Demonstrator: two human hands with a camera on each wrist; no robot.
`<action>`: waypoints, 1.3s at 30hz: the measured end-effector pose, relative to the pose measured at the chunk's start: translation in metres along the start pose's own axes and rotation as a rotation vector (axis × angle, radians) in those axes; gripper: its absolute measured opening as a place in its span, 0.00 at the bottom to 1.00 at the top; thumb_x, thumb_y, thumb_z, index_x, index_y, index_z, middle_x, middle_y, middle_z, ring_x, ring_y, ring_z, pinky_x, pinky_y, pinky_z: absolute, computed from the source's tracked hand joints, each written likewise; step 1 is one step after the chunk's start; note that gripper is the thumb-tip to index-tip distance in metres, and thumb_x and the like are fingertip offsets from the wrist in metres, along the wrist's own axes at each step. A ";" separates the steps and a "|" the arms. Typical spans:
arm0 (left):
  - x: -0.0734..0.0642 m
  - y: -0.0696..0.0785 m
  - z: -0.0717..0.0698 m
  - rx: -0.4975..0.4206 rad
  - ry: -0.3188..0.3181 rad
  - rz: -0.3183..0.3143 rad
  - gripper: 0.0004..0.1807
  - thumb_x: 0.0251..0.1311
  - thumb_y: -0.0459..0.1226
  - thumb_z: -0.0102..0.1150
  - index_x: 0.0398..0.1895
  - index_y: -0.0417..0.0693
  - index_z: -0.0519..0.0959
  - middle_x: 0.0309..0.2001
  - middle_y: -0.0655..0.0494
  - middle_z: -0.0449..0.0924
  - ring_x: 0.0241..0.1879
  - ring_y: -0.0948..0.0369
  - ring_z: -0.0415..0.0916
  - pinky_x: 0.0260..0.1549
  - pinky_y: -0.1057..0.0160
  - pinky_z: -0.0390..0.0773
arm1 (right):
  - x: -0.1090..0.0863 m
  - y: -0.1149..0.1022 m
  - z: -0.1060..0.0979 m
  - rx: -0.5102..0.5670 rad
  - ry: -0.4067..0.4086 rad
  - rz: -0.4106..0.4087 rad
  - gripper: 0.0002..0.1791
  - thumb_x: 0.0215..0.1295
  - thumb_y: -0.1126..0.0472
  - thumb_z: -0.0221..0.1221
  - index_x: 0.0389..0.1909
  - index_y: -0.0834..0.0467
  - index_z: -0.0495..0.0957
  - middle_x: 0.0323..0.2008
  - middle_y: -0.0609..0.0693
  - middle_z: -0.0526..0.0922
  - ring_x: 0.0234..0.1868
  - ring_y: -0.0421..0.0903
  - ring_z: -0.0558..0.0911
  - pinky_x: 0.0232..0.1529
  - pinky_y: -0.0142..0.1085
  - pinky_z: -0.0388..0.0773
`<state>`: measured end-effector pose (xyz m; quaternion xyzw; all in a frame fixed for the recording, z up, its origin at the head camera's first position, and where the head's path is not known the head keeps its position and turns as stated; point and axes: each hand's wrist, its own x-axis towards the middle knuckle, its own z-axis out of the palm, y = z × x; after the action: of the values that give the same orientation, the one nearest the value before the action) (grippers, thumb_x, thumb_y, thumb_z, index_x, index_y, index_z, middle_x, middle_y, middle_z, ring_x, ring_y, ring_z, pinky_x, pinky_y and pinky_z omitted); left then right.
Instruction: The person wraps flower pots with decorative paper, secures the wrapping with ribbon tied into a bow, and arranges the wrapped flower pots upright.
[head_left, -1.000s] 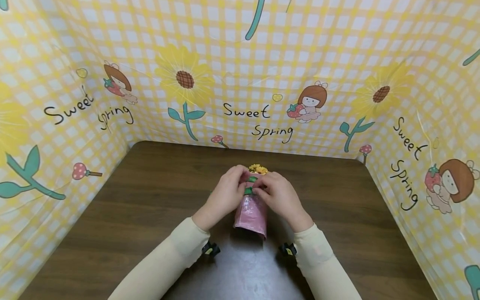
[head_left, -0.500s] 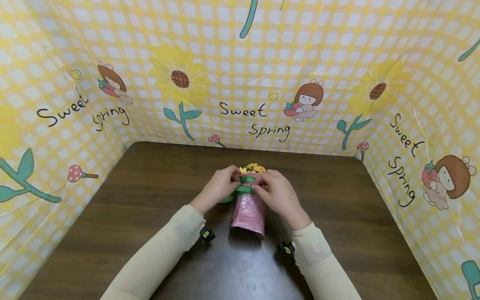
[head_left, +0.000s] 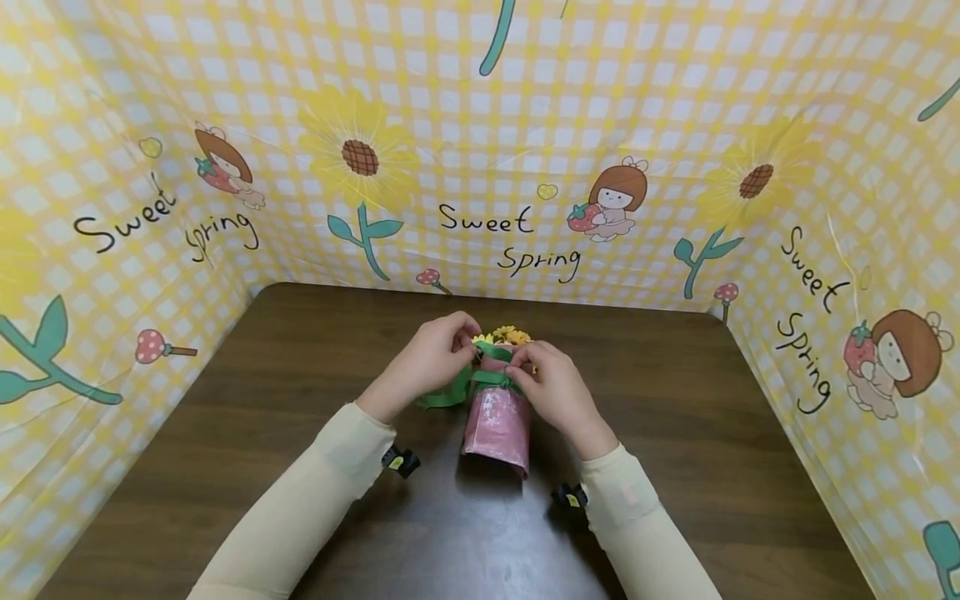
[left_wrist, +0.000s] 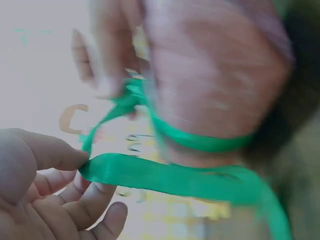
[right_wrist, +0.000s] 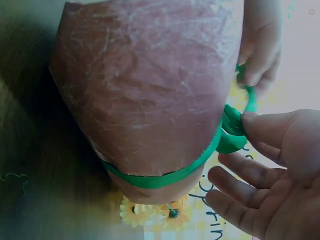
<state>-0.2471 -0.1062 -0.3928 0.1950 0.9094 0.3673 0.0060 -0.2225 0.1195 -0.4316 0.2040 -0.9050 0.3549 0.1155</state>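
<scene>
On the table in front of me lies a bouquet in pink wrapping paper (head_left: pixel 497 425), its yellow flowers (head_left: pixel 513 335) at the far end. A green ribbon (left_wrist: pixel 170 177) circles the wrap just below the flowers and is crossed near its knot. My left hand (head_left: pixel 427 358) pinches a stretch of this ribbon between thumb and fingers, left of the bouquet. At the right side, my right hand (right_wrist: pixel 285 165) pinches a small folded loop of ribbon by the knot, with its other fingers spread. More ribbon hangs loose beneath the left hand. Part of the knot is hidden.
The brown wooden table (head_left: pixel 315 467) surrounds the bouquet. A yellow checked cloth (head_left: pixel 480 167) with printed flowers and lettering stands behind and on both sides. Black wrist camera mounts (head_left: pixel 401 461) sit under both sleeves.
My left hand has drawn away to the left and slightly up, pulling ribbon out from the bouquet; more loose ribbon shows below it. My right hand stays nearly in place by the knot.
</scene>
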 end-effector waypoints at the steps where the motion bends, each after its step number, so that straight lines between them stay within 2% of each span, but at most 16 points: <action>1: -0.002 0.005 -0.005 -0.008 -0.001 -0.001 0.11 0.70 0.35 0.58 0.53 0.47 0.78 0.37 0.56 0.80 0.35 0.59 0.76 0.35 0.59 0.78 | 0.000 0.000 0.001 0.008 -0.005 0.008 0.05 0.69 0.59 0.67 0.34 0.51 0.80 0.37 0.46 0.81 0.34 0.44 0.77 0.35 0.38 0.76; 4: -0.010 0.018 -0.016 -0.029 -0.021 -0.025 0.11 0.71 0.36 0.59 0.53 0.48 0.78 0.37 0.55 0.81 0.33 0.60 0.78 0.32 0.60 0.77 | 0.001 0.001 0.002 0.024 -0.005 0.031 0.05 0.69 0.59 0.66 0.36 0.51 0.79 0.32 0.45 0.81 0.31 0.43 0.76 0.31 0.36 0.75; 7: -0.020 0.030 -0.021 -0.064 -0.069 -0.081 0.11 0.71 0.37 0.59 0.53 0.46 0.77 0.35 0.52 0.82 0.27 0.59 0.81 0.26 0.60 0.76 | 0.001 0.001 0.002 0.038 0.007 0.050 0.04 0.70 0.58 0.66 0.37 0.51 0.79 0.31 0.45 0.81 0.30 0.43 0.76 0.30 0.36 0.75; 10: -0.030 0.038 -0.019 -0.118 -0.146 -0.150 0.09 0.73 0.37 0.58 0.50 0.44 0.77 0.32 0.50 0.83 0.23 0.56 0.83 0.24 0.60 0.78 | 0.001 0.001 0.002 0.048 0.011 0.059 0.04 0.70 0.58 0.65 0.39 0.52 0.79 0.31 0.45 0.81 0.30 0.42 0.76 0.30 0.36 0.75; 13: -0.039 0.042 -0.014 -0.140 -0.218 -0.180 0.07 0.74 0.37 0.56 0.45 0.42 0.79 0.28 0.50 0.83 0.23 0.55 0.84 0.25 0.60 0.79 | 0.000 0.001 0.003 0.049 0.012 0.052 0.03 0.71 0.59 0.64 0.40 0.52 0.79 0.31 0.45 0.81 0.30 0.42 0.76 0.31 0.36 0.75; 17: -0.045 0.046 -0.006 -0.115 -0.299 -0.125 0.07 0.74 0.36 0.56 0.39 0.44 0.81 0.26 0.53 0.83 0.24 0.58 0.83 0.27 0.62 0.79 | 0.001 0.002 0.005 0.041 0.012 0.031 0.03 0.72 0.59 0.63 0.41 0.53 0.78 0.31 0.46 0.80 0.30 0.42 0.75 0.31 0.36 0.75; 21: -0.042 0.043 0.000 -0.100 -0.367 -0.044 0.07 0.73 0.35 0.55 0.39 0.46 0.83 0.32 0.53 0.84 0.29 0.59 0.80 0.31 0.63 0.78 | 0.001 0.002 0.007 0.038 0.010 0.019 0.03 0.73 0.60 0.62 0.41 0.54 0.77 0.32 0.46 0.79 0.30 0.43 0.75 0.31 0.36 0.74; 23: -0.038 0.038 0.005 -0.078 -0.335 -0.023 0.07 0.71 0.33 0.55 0.40 0.47 0.83 0.33 0.54 0.82 0.30 0.60 0.77 0.30 0.63 0.76 | 0.000 0.002 0.008 0.041 0.007 0.017 0.03 0.73 0.60 0.62 0.41 0.54 0.77 0.33 0.47 0.79 0.31 0.42 0.75 0.31 0.36 0.74; 28: -0.024 0.019 0.023 -0.032 -0.115 -0.050 0.05 0.67 0.32 0.57 0.41 0.47 0.81 0.32 0.55 0.77 0.28 0.60 0.72 0.26 0.63 0.73 | 0.000 0.003 0.009 0.047 -0.014 0.013 0.03 0.73 0.60 0.62 0.41 0.53 0.77 0.35 0.47 0.80 0.33 0.43 0.75 0.34 0.37 0.75; 30: -0.018 0.014 0.030 -0.035 -0.056 -0.044 0.03 0.68 0.34 0.59 0.41 0.49 0.81 0.33 0.56 0.78 0.30 0.60 0.73 0.28 0.63 0.74 | 0.000 0.004 0.008 0.053 -0.014 0.008 0.03 0.73 0.61 0.62 0.41 0.54 0.77 0.35 0.47 0.80 0.34 0.44 0.76 0.35 0.37 0.75; 35: -0.010 0.006 0.043 -0.061 -0.015 0.011 0.02 0.67 0.35 0.62 0.37 0.50 0.84 0.38 0.57 0.80 0.38 0.61 0.76 0.37 0.62 0.78 | 0.000 0.004 0.006 0.067 -0.009 -0.012 0.03 0.73 0.62 0.62 0.41 0.54 0.77 0.36 0.48 0.80 0.34 0.44 0.76 0.36 0.38 0.75; 39: -0.008 0.002 0.043 -0.106 -0.026 0.009 0.07 0.67 0.33 0.57 0.37 0.50 0.84 0.40 0.55 0.79 0.37 0.59 0.75 0.34 0.62 0.76 | 0.001 0.004 0.005 0.069 -0.018 -0.011 0.03 0.73 0.61 0.62 0.42 0.54 0.77 0.36 0.47 0.79 0.34 0.43 0.75 0.35 0.37 0.75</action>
<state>-0.2326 -0.0790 -0.4235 0.2032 0.8877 0.4123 0.0262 -0.2251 0.1188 -0.4372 0.2162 -0.8920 0.3836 0.1020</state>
